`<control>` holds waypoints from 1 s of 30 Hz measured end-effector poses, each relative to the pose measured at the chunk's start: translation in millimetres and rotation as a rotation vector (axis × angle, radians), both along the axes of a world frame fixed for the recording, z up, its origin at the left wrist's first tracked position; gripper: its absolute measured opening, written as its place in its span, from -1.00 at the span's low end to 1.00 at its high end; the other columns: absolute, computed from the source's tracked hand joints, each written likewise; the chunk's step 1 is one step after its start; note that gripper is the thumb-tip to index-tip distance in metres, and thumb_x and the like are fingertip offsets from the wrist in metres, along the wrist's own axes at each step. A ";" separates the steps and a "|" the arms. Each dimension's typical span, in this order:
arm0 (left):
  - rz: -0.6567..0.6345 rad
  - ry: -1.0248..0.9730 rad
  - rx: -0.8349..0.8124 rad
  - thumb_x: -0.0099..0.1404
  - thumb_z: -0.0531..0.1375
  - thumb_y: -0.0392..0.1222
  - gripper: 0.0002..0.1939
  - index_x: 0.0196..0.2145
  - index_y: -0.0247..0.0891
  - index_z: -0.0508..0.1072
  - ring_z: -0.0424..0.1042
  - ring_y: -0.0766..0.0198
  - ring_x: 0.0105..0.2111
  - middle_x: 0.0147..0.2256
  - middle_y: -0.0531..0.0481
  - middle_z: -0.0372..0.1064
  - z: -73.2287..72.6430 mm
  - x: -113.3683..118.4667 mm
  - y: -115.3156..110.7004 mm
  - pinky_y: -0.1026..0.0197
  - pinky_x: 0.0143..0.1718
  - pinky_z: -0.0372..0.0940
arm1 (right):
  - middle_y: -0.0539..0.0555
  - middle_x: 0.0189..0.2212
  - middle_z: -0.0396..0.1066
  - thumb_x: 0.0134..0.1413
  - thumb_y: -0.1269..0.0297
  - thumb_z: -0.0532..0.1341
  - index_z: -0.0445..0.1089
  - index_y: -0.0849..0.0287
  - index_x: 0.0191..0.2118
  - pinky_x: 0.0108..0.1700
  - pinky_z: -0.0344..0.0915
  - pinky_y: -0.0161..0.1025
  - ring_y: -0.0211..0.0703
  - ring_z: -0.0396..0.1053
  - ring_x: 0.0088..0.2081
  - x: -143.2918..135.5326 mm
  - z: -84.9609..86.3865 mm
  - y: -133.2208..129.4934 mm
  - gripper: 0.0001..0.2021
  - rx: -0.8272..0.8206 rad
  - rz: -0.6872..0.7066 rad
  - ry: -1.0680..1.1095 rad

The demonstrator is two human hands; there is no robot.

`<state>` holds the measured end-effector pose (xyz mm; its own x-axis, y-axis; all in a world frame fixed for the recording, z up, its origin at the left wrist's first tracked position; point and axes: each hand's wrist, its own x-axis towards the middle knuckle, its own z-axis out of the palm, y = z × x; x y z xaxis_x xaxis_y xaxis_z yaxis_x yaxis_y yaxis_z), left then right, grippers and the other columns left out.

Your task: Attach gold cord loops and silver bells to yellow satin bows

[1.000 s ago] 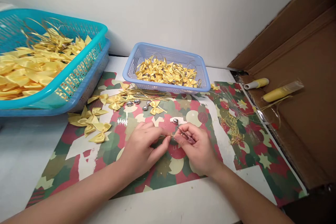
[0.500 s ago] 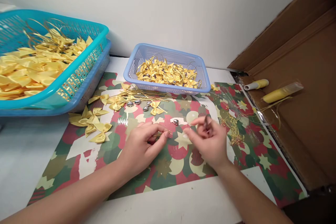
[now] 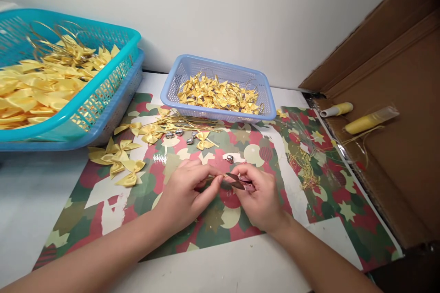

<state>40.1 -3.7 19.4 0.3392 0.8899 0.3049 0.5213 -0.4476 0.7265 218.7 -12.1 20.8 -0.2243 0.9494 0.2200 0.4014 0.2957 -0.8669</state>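
My left hand (image 3: 189, 190) pinches a thin gold cord (image 3: 210, 178) between thumb and forefinger; most of the cord is hidden by the fingers. In my right hand (image 3: 264, 199) is a small pair of scissors (image 3: 236, 183) with dark blades and pinkish handles. The blades are parted and point left, with their tips at the cord's end by my left fingertips. A silver jingle bell (image 3: 230, 159) lies just beyond the hands. Farther back are several more silver bells (image 3: 179, 132), a yellow ribbon bow (image 3: 205, 141) and a bundle of gold cords (image 3: 192, 123).
Yellow bows (image 3: 129, 171) lie loose at left. A turquoise basket (image 3: 113, 66) heaped with bows stands at far left, and a blue basket (image 3: 220, 113) of corded bows at the back. Cord scraps (image 3: 304, 169) lie at right, near a cardboard wall (image 3: 388, 100) and yellow thread spools (image 3: 364, 122).
My right hand has moved left and turned, bringing the scissors from inside the palm to the cord at my left fingertips. My left hand stays almost in place, still pinching the cord.
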 end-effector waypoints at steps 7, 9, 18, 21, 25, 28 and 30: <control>0.047 -0.066 -0.128 0.33 0.11 -0.21 -0.81 -0.36 -0.21 0.51 0.18 0.33 -0.60 -0.70 0.18 0.12 0.2 0.3 0.8 0.25 -0.44 0.13 | -0.12 -0.60 0.12 0.18 0.21 0.17 0.28 0.13 -0.42 -0.58 0.06 -0.41 -0.38 0.07 -0.60 9.8 10.6 10.7 -0.82 -0.081 -0.349 0.255; 0.044 -0.082 -0.147 0.33 0.11 -0.21 -0.81 -0.35 -0.21 0.52 0.16 0.34 -0.61 -0.71 0.19 0.06 0.6 0.3 1.2 0.27 -0.47 0.11 | -0.13 -0.61 0.07 0.19 0.20 0.16 0.29 0.13 -0.41 -0.60 0.03 -0.41 -0.38 0.02 -0.60 11.7 10.2 11.9 -0.81 -0.113 -0.355 0.274; -0.030 -0.102 -0.199 0.31 0.09 -0.19 -0.77 -0.42 -0.25 0.49 0.15 0.35 -0.60 -0.66 0.13 0.15 1.2 0.2 2.5 0.30 -0.54 0.07 | -0.06 -0.60 0.27 0.08 0.32 0.23 0.49 0.16 -0.36 -0.54 0.12 -0.37 -0.36 0.11 -0.58 0.4 5.5 4.7 -0.91 -0.165 -0.017 0.151; -0.021 -0.171 -0.272 0.32 0.09 -0.16 -0.76 -0.46 -0.25 0.43 0.01 0.39 -0.64 -0.67 0.17 0.03 2.3 0.4 2.4 0.32 -0.61 -0.02 | -0.07 -0.62 0.22 0.13 0.18 0.22 0.44 0.18 -0.39 -0.58 0.07 -0.37 -0.36 0.08 -0.59 10.8 8.2 12.8 -0.82 -0.161 -0.250 0.173; -0.034 -0.252 -0.349 0.33 0.08 -0.15 -0.77 -0.46 -0.24 0.38 -0.12 0.41 -0.66 -0.67 0.22 -0.14 3.0 0.7 2.1 0.32 -0.64 -0.12 | -0.13 -0.66 0.00 0.15 0.04 0.18 0.37 0.19 -0.47 -0.61 -0.07 -0.35 -0.38 -0.07 -0.63 37.5 8.2 31.0 -0.67 -0.032 -0.634 0.275; -0.030 -0.308 -0.406 0.35 0.05 -0.14 -0.75 -0.47 -0.24 0.33 -0.14 0.42 -0.66 -0.66 0.23 -0.16 3.1 0.1 2.3 0.32 -0.65 -0.15 | -0.15 -0.61 -0.04 -0.01 0.09 0.33 0.35 0.17 -0.40 -0.54 0.03 -0.34 -0.37 -0.04 -0.60 54.0 7.8 44.5 -0.74 0.106 -0.826 0.296; -0.003 -0.331 -0.428 0.35 0.04 -0.12 -0.74 -0.48 -0.24 0.30 -0.13 0.42 -0.66 -0.66 0.22 -0.14 2.9 -0.6 3.0 0.31 -0.64 -0.15 | -0.16 -0.56 -0.02 -0.16 0.19 0.43 0.33 0.12 -0.22 -0.49 0.09 -0.34 -0.35 0.01 -0.56 56.9 7.9 48.9 -0.63 0.156 -0.859 0.306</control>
<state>39.5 -0.7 22.4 0.2890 0.9573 0.0066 0.2332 -0.0770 0.9694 275.7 36.8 28.7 0.6317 0.7178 0.2927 0.2966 0.1250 -0.9468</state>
